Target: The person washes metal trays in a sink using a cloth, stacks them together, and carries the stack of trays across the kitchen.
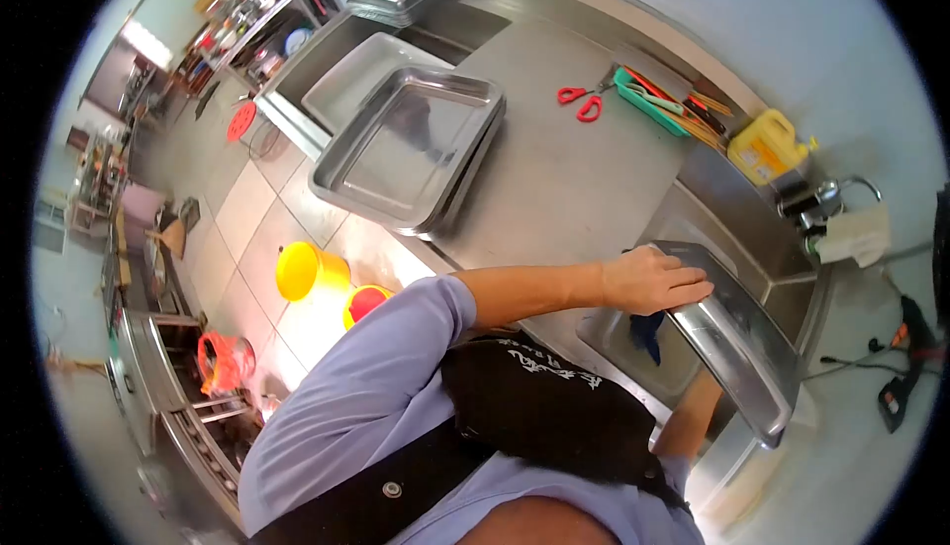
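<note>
Clasping the tilted tray (740, 332) at its upper end, left grip (653, 280) (right grip hidden, hold unclear).

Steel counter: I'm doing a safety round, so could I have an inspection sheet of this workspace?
Surface: steel counter, no spill made out.
Job's things: metal tray, held tilted; dark blue cloth beside it; stacked trays at the counter's edge.
Clutter: red-handled scissors, green basket of utensils, yellow jug.
Hands: left hand grips the tray; right hand hidden behind it.
Cables: black cable by the wall.
Surroundings: yellow bucket on tiled floor.
</note>
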`<move>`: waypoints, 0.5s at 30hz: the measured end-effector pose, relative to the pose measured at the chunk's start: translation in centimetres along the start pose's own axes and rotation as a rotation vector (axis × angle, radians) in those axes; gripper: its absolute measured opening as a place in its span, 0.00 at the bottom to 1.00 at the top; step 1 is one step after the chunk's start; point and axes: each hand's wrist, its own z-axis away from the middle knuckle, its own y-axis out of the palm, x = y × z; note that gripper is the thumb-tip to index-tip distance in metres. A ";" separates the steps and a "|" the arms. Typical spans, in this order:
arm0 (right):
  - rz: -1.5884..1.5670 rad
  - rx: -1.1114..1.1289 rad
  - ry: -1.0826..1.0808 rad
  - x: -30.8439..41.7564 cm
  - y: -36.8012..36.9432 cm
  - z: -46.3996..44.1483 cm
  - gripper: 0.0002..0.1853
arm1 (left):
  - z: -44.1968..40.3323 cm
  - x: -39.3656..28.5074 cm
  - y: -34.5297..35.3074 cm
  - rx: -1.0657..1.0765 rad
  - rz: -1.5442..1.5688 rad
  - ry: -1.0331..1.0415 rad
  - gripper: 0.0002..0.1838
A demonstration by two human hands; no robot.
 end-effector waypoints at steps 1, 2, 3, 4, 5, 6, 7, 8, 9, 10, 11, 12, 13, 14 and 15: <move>0.020 0.011 -0.014 0.2 0.2 -0.1 0.23 | 0.3 0.2 -0.4 0.031 0.057 -0.054 0.24; 0.033 0.022 -0.027 0.8 0.9 -0.1 0.22 | 0.5 0.6 -0.6 0.018 0.094 -0.116 0.25; 0.057 0.049 -0.044 1.2 1.7 -0.2 0.21 | 0.8 1.2 -0.8 0.004 0.132 -0.176 0.26; 0.085 0.083 -0.063 1.7 2.8 -0.3 0.21 | 1.0 1.7 -1.2 -0.009 0.171 -0.235 0.27; 0.116 0.112 -0.089 2.1 3.9 -0.5 0.20 | 1.3 2.5 -1.7 -0.032 0.249 -0.343 0.27; 0.144 0.148 -0.110 2.7 5.3 -0.3 0.20 | 1.6 3.7 -2.8 -0.056 0.332 -0.448 0.26; 0.222 0.168 -0.099 3.6 6.8 -0.1 0.17 | 2.0 4.8 -4.1 -0.079 0.417 -0.549 0.26; 0.299 0.184 -0.088 5.2 9.4 0.9 0.15 | 2.2 5.8 -6.0 -0.127 0.379 -0.636 0.26; 0.291 0.221 -0.199 7.4 13.2 3.5 0.15 | 2.7 6.9 -8.2 -0.175 0.342 -0.721 0.26; 0.461 0.245 -0.224 7.6 15.1 3.4 0.16 | 3.6 8.2 -10.0 -0.164 0.319 -0.826 0.24; 0.630 0.266 -0.249 8.0 16.9 3.4 0.17 | 4.4 9.6 -12.1 -0.151 0.294 -0.929 0.21; 0.463 0.327 -0.308 7.5 19.9 4.0 0.17 | 5.8 11.4 -14.5 -0.029 0.345 -1.170 0.24; 0.406 0.411 -0.211 6.9 22.3 3.9 0.17 | 8.3 13.9 -15.9 0.001 0.323 -1.230 0.27; 0.437 0.456 -0.184 6.5 24.9 4.3 0.17 | 9.5 14.4 -18.2 -0.068 0.396 -1.267 0.27; 0.467 0.500 -0.158 6.1 27.5 5.1 0.17 | 10.7 14.9 -20.6 -0.137 0.470 -1.302 0.27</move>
